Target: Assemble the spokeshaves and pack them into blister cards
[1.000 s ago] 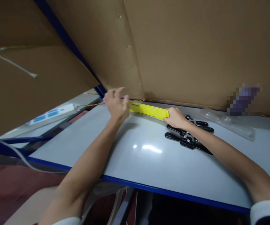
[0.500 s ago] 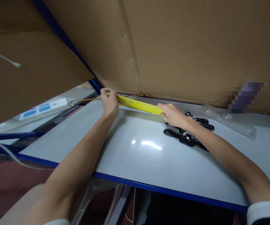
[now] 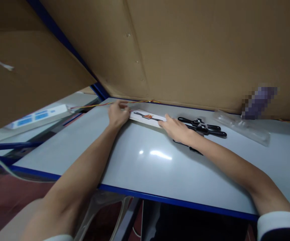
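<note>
A long, flat printed package (image 3: 148, 117) lies on or just over the table, its white face up with a picture of a spokeshave. My left hand (image 3: 119, 113) is closed at its left end, the index finger slightly lifted. My right hand (image 3: 176, 128) grips the right end, thumb on the near edge. Just right of that hand lie black spokeshaves (image 3: 199, 124) with silver parts, crossing each other. Another black spokeshave (image 3: 196, 151) lies nearer, partly hidden under my right forearm.
The grey-white table (image 3: 134, 160) has a blue edge. Clear plastic packaging (image 3: 244, 129) lies at the back right, near a pixelated purple item (image 3: 259, 103). Brown cardboard (image 3: 185, 57) walls the back. A power strip (image 3: 38, 117) sits at left, with a red and yellow wire (image 3: 92, 105).
The package has turned from its yellow side to its white printed face and come down to the table. Both hands have lowered slightly with it.
</note>
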Tool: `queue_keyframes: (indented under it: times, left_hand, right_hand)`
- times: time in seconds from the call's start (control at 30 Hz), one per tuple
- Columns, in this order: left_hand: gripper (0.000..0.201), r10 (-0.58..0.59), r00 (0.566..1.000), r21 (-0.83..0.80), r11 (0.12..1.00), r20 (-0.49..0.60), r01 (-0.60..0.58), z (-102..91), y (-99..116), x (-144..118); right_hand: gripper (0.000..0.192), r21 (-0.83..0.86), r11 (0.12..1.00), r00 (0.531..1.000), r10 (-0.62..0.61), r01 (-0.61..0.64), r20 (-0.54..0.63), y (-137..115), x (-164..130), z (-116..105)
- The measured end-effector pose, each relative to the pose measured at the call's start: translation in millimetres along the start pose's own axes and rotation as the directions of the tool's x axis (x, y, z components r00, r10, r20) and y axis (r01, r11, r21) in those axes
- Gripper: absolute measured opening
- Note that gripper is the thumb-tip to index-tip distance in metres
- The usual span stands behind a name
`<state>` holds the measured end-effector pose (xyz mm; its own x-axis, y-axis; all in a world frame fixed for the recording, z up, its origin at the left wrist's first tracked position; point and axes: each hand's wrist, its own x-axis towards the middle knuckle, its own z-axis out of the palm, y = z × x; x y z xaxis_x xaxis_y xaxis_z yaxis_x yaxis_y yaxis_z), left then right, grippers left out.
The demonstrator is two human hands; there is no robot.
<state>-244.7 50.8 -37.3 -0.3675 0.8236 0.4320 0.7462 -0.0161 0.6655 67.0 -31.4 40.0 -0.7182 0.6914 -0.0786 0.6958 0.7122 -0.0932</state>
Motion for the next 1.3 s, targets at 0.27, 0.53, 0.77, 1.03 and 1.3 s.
queue_keyframes:
  times: [0.27,0.53,0.77,1.03,1.3]
  left_hand:
    - [0.024,0.560,0.785,-0.035,0.819,0.263,-0.573,-0.8,97,-56]
    - [0.025,0.807,0.249,-0.356,0.483,0.536,-0.800,32.5,157,-145]
    - [0.019,0.780,0.196,-0.291,0.436,0.595,-0.851,56.3,172,-150]
    - [0.014,0.733,0.229,-0.222,0.462,0.640,-0.859,59.7,173,-147]
    - [0.015,0.724,0.301,-0.193,0.513,0.620,-0.837,56.9,169,-152]
  right_hand:
    - [0.045,0.245,0.961,0.992,-0.112,0.125,-0.063,38,-26,-44]
    - [0.032,-0.036,0.999,0.955,0.027,-0.039,-0.296,66,-136,3]
    - [0.029,-0.215,0.977,0.999,-0.003,-0.005,-0.036,54,-136,33]
    - [0.031,-0.184,0.982,0.990,0.059,-0.034,0.130,40,-120,2]
    - [0.029,-0.278,0.958,0.969,-0.004,0.075,0.246,41,-108,-15]
